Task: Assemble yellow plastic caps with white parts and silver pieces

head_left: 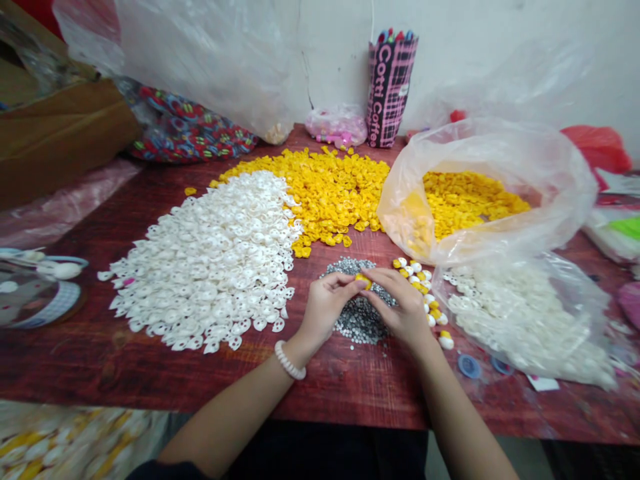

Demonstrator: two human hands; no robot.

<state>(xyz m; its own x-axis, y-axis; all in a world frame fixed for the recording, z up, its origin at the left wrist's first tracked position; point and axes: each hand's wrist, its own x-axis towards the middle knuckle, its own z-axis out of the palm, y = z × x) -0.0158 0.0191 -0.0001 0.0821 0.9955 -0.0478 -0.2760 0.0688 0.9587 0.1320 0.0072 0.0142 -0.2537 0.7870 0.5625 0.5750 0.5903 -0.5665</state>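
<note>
Over a heap of small silvery discs (363,328), both hands meet at a small yellow plastic piece (364,280). My left hand (327,300) pinches it from the left between thumb and fingers. From the right, my right hand (400,303) closes its fingertips on the same piece. Whether a white part is joined to it is hidden by the fingers. A big pile of white plastic pieces with holes (210,253) spreads to the left. Behind it lies a pile of yellow pieces (340,190). Several joined yellow-and-white pieces (420,277) lie just right of my right hand.
An open clear bag (490,247) of yellow pieces stands at the right, with a bag of white pieces (535,320) before it. Blue rings (469,366) lie near the front edge. A plaid paper bag (391,93) stands by the wall. Full bags (190,130) crowd the back left.
</note>
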